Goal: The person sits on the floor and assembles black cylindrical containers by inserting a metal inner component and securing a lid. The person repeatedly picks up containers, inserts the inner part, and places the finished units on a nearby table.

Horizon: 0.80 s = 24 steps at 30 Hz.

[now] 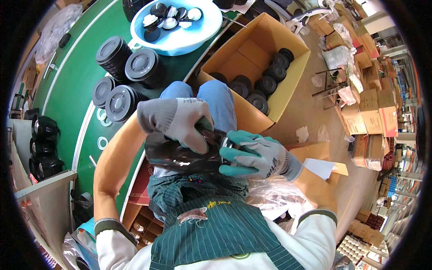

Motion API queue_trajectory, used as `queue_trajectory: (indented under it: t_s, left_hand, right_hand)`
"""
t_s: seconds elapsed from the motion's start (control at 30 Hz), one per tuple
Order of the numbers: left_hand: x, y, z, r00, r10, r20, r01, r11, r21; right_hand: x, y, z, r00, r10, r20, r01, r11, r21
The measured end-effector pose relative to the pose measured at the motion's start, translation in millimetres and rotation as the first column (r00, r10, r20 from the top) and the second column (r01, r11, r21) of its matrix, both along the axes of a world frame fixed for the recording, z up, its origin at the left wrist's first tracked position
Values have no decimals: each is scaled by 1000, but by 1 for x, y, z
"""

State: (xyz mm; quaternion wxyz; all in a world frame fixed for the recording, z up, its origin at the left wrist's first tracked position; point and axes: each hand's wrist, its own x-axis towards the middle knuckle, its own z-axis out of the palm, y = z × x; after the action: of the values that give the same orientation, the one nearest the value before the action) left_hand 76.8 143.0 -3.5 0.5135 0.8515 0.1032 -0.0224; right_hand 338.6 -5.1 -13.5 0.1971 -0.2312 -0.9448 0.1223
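A dark, glossy jar (180,155) lies sideways across my lap. My left hand (182,121), in a grey glove, is wrapped over its body from above. My right hand (256,155), in a grey glove with green fingers, closes round the jar's mouth end. A shiny band shows there between the fingers; whether a lid sits on it is hidden by the glove. On the green table, ahead and to the left, black round lids (141,65) stand in several stacks. Pale rings (103,143) lie beside them.
A light blue basin (202,27) with black and white stoppers stands on the green table (72,96). Right of my knees is an open cardboard box (288,83) holding black round-ended pieces. More dark jars (45,146) are at far left; cartons (369,110) pile up at right.
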Motion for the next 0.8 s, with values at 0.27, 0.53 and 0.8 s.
queue_trajectory:
  t_s: [0.27,0.53,0.8]
  left_hand:
    - [17,9,-48,925,-380,-26,274,711,-648]
    - [-27,-1,-14,993,-6,-117,-38,927,-372]
    - [-29,-68,41,919,390,57,-390,881,269]
  right_hand:
    - [-23,-11,8,957,291,4,-291,955,58]
    - [-28,3,33,997,50,-53,-50,999,11]
    - [-7,10,12,908,-404,113,418,841,-344]
